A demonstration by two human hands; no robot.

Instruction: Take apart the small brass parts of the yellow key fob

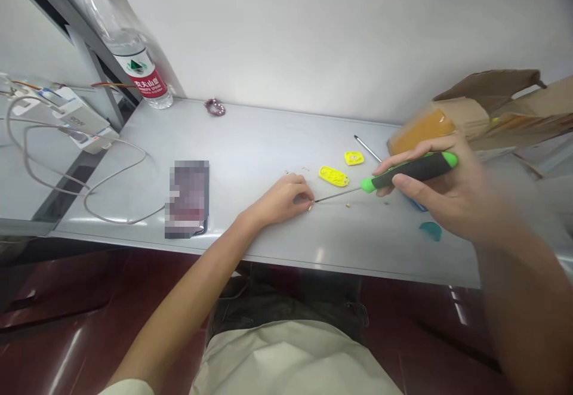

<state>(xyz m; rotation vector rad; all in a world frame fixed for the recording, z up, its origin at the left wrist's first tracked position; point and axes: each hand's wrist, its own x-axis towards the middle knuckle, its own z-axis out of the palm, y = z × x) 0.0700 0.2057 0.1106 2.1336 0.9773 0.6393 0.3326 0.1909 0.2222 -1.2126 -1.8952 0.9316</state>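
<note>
A screwdriver point(412, 170) with a black and green handle is in my right hand point(441, 189), its fingers wrapped round the handle. Its thin shaft points left, and the tip reaches the fingertips of my left hand point(289, 199). That hand rests on the grey table in a pinch; a tiny brass-coloured piece point(310, 207) shows at the fingertips, and whatever else they hold is too small to name. Just behind the shaft lies a yellow plastic piece point(333, 176), with a smaller yellow piece point(354, 158) farther back. A small brass bit point(348, 205) sits in front of the shaft.
A phone point(188, 198) with a cable lies left on the table point(268, 249). Behind it are a bracelet point(215, 107) and a water bottle point(129, 49). To the right are a metal rod point(367, 148), a teal piece point(430, 231) and an open cardboard box point(505, 120).
</note>
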